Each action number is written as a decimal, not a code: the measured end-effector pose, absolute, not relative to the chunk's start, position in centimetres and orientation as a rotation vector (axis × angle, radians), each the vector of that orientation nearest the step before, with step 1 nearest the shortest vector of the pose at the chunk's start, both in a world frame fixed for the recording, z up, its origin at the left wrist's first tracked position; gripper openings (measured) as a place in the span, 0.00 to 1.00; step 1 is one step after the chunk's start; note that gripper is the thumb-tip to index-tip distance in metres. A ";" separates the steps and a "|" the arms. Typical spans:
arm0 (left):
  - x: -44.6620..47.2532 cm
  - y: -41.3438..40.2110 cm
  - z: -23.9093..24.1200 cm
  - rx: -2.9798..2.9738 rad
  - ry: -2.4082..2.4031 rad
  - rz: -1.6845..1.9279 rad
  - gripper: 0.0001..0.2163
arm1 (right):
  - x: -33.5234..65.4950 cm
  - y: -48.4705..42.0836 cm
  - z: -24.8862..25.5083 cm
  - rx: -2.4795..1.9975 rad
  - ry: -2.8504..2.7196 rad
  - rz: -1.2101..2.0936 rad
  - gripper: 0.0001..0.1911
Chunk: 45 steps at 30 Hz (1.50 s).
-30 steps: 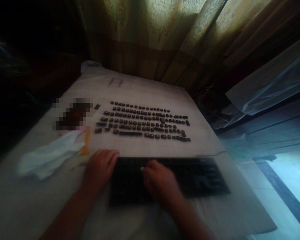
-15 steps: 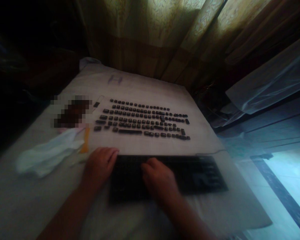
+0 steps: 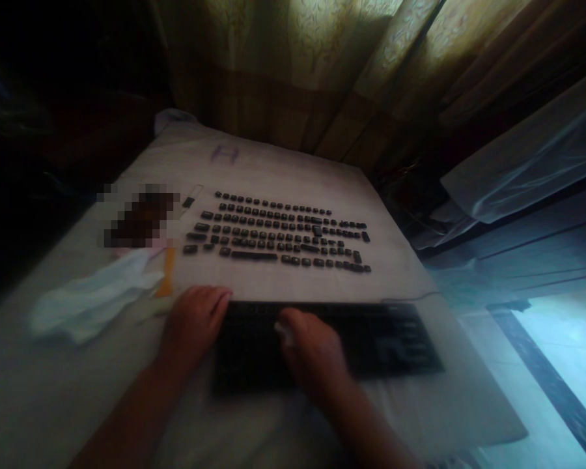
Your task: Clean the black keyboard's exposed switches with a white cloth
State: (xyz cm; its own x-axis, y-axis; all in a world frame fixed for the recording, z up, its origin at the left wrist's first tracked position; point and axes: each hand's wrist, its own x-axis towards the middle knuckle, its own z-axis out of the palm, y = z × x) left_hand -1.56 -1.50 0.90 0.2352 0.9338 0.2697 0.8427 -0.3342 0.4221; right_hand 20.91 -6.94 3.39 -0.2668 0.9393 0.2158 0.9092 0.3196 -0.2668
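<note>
A black keyboard base [image 3: 361, 339] with its keycaps off lies on the white cloth in front of me. At its upper left corner my left hand [image 3: 198, 322] is closed around the edge, thumb along the top. Over the left-middle part of the base, my right hand [image 3: 310, 342] is closed with a small whitish wad [image 3: 284, 332] showing at its fingertips; it looks like cloth or tissue, but blur hides the kind. Beyond the base, the loose black keycaps [image 3: 268, 225] lie in several rows in keyboard order, with the long space bar [image 3: 254, 255] in the nearest row.
Left of the keycaps lie a crumpled white cloth [image 3: 92, 303], a yellow-orange strip [image 3: 167, 272] and a pixelated dark item [image 3: 144, 218]. A small black-and-clear object [image 3: 189, 200] sits behind them. A cable [image 3: 415, 298] runs off rightward. Curtains [image 3: 293, 78] hang behind the bed-like surface.
My right hand has turned slightly, and the whitish wad now shows at its fingertips. My left hand stays at the keyboard's corner. The keycap rows are unchanged.
</note>
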 end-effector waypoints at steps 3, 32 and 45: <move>-1.5 -1.5 0.8 2.313 1.688 0.717 0.19 | 20.5 -6.7 3.6 -1.622 -2.306 0.116 0.18; -1.5 -1.6 0.8 2.325 1.680 0.715 0.19 | 22.1 -7.6 4.3 -1.622 -2.327 0.420 0.17; -1.5 -1.6 0.9 2.338 1.675 0.703 0.19 | 21.2 -8.1 4.5 -1.591 -2.375 0.545 0.17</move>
State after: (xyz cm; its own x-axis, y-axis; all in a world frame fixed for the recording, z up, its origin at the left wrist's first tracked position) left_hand -1.50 -1.56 0.92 0.2534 0.9288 0.2703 0.8432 -0.3490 0.4088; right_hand 21.20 -8.08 4.49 -0.3832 0.9236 -0.0146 0.8377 0.3408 -0.4269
